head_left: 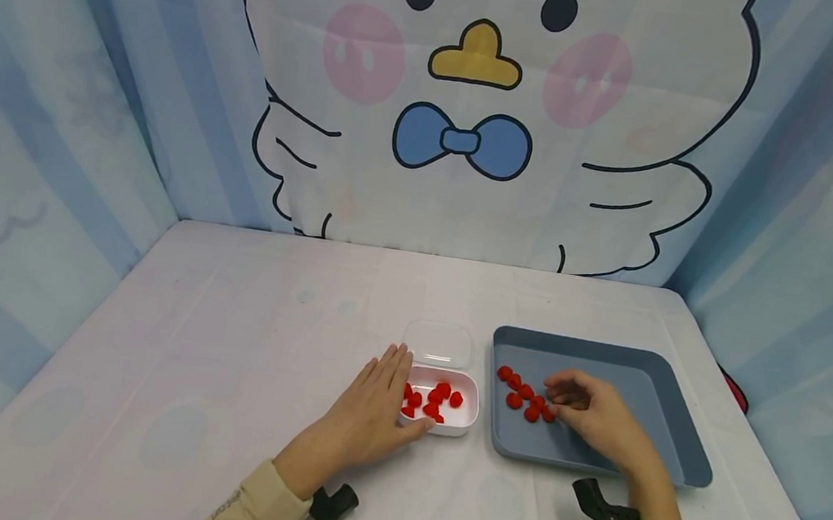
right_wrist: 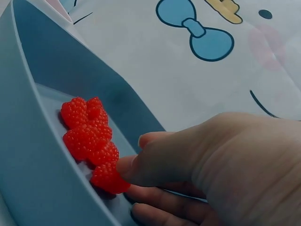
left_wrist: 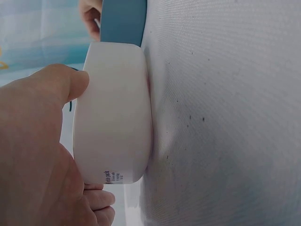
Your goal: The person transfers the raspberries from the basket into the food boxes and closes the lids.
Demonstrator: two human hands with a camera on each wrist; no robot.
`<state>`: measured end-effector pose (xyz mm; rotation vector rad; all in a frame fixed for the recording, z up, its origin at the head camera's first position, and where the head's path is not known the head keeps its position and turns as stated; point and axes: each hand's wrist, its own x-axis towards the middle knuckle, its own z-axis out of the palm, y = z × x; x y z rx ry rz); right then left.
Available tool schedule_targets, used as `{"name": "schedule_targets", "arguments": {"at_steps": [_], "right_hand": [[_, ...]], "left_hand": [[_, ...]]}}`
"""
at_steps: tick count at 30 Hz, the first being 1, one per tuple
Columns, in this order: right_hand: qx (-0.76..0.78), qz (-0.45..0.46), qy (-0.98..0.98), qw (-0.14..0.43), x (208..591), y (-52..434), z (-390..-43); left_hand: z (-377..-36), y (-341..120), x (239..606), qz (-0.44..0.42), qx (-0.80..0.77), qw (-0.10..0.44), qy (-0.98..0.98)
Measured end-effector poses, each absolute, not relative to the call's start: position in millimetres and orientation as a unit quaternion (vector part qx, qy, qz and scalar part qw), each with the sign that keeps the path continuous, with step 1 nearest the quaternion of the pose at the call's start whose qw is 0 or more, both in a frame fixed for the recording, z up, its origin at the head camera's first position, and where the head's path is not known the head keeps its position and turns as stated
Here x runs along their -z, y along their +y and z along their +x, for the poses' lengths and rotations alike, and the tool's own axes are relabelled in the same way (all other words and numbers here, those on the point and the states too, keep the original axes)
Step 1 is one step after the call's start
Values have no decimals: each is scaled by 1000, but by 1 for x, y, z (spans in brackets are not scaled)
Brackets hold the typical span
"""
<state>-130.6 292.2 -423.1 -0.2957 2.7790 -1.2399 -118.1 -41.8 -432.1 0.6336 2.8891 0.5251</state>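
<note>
While your left hand (head_left: 370, 410) braces the near side of the white box (head_left: 442, 403), thumb and curled fingers pressed to its wall, roughly half the work looks done: several red raspberries (head_left: 433, 397) already lie inside it. Just beside it, your right hand (head_left: 593, 415) pinches one berry from the row of raspberries (head_left: 524, 394) left in the blue tray (head_left: 661, 409). Beyond the box, its clear lid (head_left: 438, 343) waits on the counter (head_left: 243, 344).
</note>
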Motion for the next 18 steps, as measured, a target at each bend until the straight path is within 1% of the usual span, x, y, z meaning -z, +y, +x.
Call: {"name": "schedule_targets", "arguments": {"at_steps": [13, 18], "right_hand": [[382, -101, 918, 40, 424, 292, -133], [379, -106, 918, 48, 423, 293, -132]], "left_hand": [[-118, -43, 432, 214, -184, 70, 957], [-118, -43, 432, 212, -184, 71, 957]]}}
